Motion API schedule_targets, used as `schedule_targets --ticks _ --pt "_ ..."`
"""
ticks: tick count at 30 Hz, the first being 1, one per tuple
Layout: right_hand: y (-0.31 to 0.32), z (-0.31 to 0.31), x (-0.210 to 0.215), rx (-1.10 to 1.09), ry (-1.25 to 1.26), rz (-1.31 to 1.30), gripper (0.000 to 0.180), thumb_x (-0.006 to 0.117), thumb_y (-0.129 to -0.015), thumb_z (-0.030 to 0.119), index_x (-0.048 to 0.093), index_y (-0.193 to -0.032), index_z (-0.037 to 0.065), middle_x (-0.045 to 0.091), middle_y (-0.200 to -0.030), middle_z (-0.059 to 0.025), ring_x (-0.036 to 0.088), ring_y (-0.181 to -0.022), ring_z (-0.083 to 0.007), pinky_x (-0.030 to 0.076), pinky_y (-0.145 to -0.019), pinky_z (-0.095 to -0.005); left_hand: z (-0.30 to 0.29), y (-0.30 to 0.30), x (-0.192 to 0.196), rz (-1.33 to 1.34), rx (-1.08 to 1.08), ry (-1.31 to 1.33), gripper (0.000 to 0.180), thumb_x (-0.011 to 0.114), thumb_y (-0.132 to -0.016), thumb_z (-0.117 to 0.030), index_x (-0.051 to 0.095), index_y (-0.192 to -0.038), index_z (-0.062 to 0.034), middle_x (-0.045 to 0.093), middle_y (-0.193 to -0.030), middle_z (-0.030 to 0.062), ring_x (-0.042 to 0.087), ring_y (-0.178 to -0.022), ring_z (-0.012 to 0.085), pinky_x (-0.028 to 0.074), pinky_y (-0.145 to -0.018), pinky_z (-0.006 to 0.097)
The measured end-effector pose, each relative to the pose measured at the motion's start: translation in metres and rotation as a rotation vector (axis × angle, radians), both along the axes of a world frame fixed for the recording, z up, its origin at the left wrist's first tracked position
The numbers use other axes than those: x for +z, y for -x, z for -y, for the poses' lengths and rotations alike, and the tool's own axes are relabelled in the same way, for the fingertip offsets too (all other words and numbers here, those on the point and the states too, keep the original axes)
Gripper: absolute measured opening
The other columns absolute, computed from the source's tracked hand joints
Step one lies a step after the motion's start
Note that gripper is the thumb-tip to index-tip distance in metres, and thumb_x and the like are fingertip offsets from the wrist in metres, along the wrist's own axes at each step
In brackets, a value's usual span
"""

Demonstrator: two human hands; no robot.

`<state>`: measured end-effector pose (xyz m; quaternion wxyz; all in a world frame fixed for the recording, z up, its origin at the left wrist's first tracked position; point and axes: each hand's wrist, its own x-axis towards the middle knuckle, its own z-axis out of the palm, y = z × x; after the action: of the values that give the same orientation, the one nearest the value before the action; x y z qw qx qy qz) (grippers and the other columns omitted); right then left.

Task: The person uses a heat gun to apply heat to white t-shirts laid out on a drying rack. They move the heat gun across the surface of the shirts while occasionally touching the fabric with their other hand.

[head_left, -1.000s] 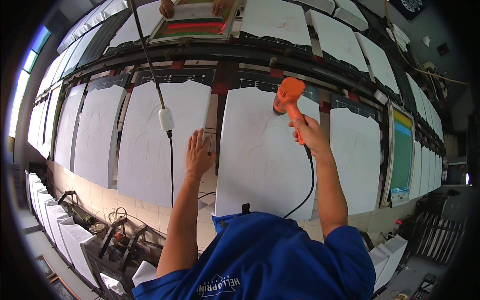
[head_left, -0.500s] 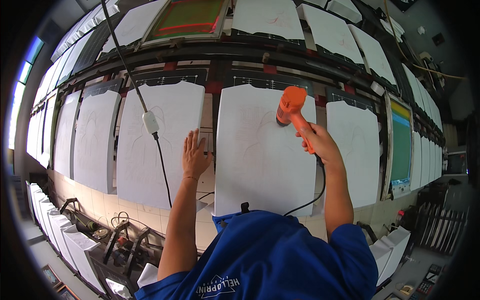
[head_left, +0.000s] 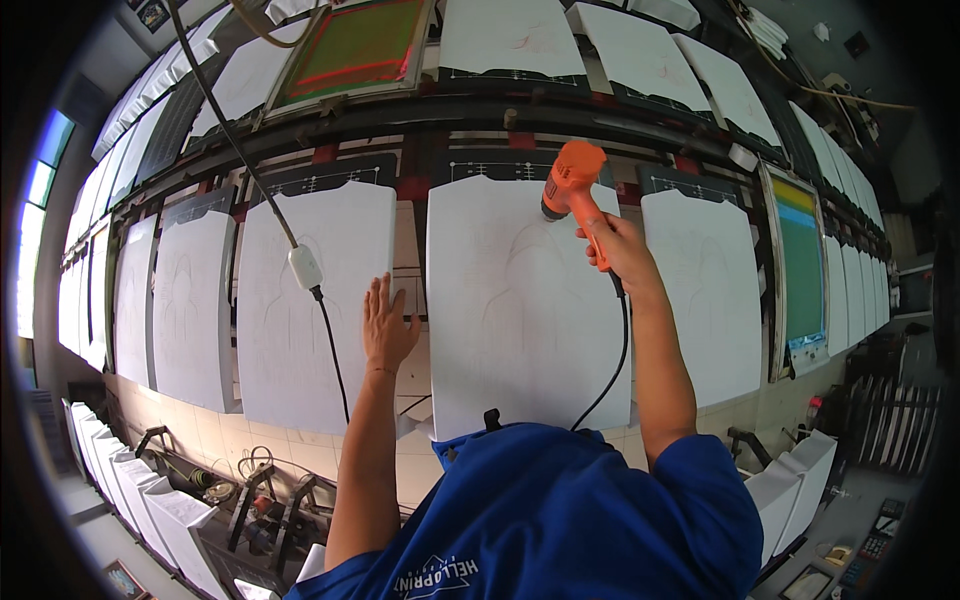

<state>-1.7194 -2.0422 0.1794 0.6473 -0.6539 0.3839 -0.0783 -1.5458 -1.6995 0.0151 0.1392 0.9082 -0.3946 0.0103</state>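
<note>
My right hand [head_left: 622,248] grips an orange heat gun [head_left: 574,185], its nozzle pointing down at the upper right part of a white printing board [head_left: 510,320] with a faint line drawing on it. A black cord [head_left: 612,370] runs from the gun's handle down toward my body. My left hand [head_left: 386,325] lies flat with fingers spread on the gap between this board and the neighbouring white board [head_left: 310,300] on the left.
A long row of white boards [head_left: 190,300] curves away left and right. A cable with a white plug [head_left: 305,268] hangs across the left board. A framed green screen [head_left: 355,48] lies on the far row, another green screen [head_left: 800,262] at right. Metal stands [head_left: 250,490] below.
The heat gun in my right hand has shifted slightly up and left over the board. My left hand stays flat between the boards. The view has tilted, so the far row shows more.
</note>
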Motion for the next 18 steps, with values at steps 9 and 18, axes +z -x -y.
schedule_targets --ticks 9,18 --pt "0.016 -0.001 0.009 -0.015 0.038 -0.063 0.041 0.056 -0.094 0.033 0.059 -0.113 -0.003 0.064 -0.092 -0.0071 0.053 -0.066 -0.0083 0.047 -0.056 -0.0227 0.001 0.001 0.001 0.000 -0.003 -0.024 0.045 0.062 -0.083 -0.024 0.058 -0.122 -0.0020 0.030 -0.150 0.0170 0.023 -0.142 0.0352 0.020 -0.117 0.047" --pt "0.032 0.011 0.004 -0.103 0.058 -0.017 0.043 0.057 -0.093 0.033 0.057 -0.112 -0.005 0.062 -0.093 -0.0082 0.054 -0.067 -0.0098 0.046 -0.055 -0.0239 0.004 0.001 0.003 0.014 -0.010 -0.020 0.044 0.063 -0.083 -0.023 0.059 -0.121 -0.0017 0.030 -0.151 0.0170 0.024 -0.142 0.0355 0.021 -0.117 0.047"
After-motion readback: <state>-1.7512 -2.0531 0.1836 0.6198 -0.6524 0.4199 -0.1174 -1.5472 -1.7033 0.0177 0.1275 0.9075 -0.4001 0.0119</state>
